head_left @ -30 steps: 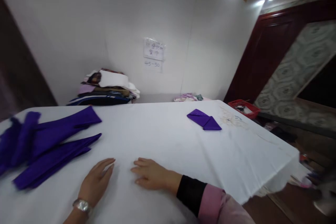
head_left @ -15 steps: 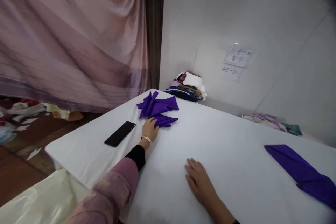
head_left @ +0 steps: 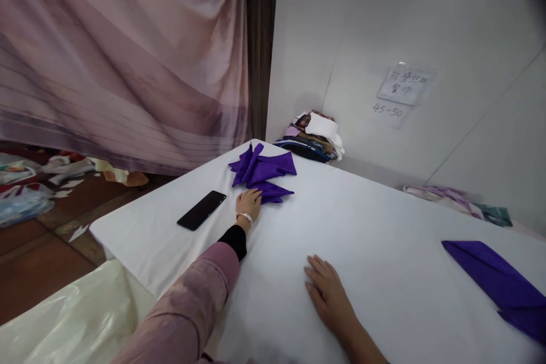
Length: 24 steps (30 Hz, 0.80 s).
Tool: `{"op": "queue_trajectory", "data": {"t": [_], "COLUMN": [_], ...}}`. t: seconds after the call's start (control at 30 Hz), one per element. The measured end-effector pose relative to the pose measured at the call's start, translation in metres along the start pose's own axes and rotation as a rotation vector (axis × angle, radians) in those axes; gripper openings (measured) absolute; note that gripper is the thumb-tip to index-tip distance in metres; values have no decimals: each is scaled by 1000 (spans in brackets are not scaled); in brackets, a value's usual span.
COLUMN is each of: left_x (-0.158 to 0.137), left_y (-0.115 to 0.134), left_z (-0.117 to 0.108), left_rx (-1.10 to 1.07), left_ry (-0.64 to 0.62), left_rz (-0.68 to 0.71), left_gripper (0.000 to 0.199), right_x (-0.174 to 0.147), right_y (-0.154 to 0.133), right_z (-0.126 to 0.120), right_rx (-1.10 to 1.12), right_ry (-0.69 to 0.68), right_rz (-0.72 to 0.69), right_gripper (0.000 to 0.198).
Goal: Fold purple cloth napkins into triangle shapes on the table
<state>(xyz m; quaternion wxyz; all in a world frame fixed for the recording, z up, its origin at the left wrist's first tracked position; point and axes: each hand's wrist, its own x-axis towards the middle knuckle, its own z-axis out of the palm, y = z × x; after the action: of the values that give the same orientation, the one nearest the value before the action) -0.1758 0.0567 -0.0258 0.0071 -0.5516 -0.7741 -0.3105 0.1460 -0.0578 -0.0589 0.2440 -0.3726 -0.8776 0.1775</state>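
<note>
At the far corner of the white table my left hand (head_left: 249, 205) has its fingers closed over the near left end of a folded purple napkin (head_left: 276, 191). That napkin lies flat, its pointed end to the right; my fingertips are partly hidden against it. Just behind it are more folded purple napkins (head_left: 273, 166), overlapping in a loose heap. My right hand (head_left: 327, 293) rests palm down on the bare cloth nearer to me, fingers stretched out, holding nothing. Another folded purple napkin (head_left: 495, 276) lies by itself at the right.
A black phone (head_left: 202, 210) lies left of my left hand on the white table (head_left: 375, 227). Beyond the far edge sits a stack of folded cloths (head_left: 313, 133) by the wall. A pink curtain (head_left: 128, 57) hangs at the left, and a handwritten sign (head_left: 403, 85) is on the wall.
The view has turned slightly left, so everything appears shifted right. My left hand stays at the same napkin, and my right hand still lies on the table.
</note>
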Motion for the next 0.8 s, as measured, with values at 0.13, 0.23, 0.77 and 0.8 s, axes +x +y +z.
{"op": "queue_trajectory", "data": {"t": [0.13, 0.23, 0.77, 0.8], "left_x": [-24, -58, -205, -205], "left_y": [17, 41, 137, 135], "left_z": [-14, -22, -24, -27], "left_rx": [-22, -72, -444, -456], "left_ry": [73, 22, -340, -339], "left_rz": [124, 375, 799, 815], "left_gripper": [29, 27, 30, 39], "right_x": [-1, -2, -4, -4], "right_y": [2, 5, 16, 15], "right_z": [0, 1, -6, -9], "right_rx": [38, 77, 464, 521], "right_ry": [33, 72, 372, 396], "right_rz": [-8, 10, 90, 128], "right_gripper": [36, 40, 40, 39]}}
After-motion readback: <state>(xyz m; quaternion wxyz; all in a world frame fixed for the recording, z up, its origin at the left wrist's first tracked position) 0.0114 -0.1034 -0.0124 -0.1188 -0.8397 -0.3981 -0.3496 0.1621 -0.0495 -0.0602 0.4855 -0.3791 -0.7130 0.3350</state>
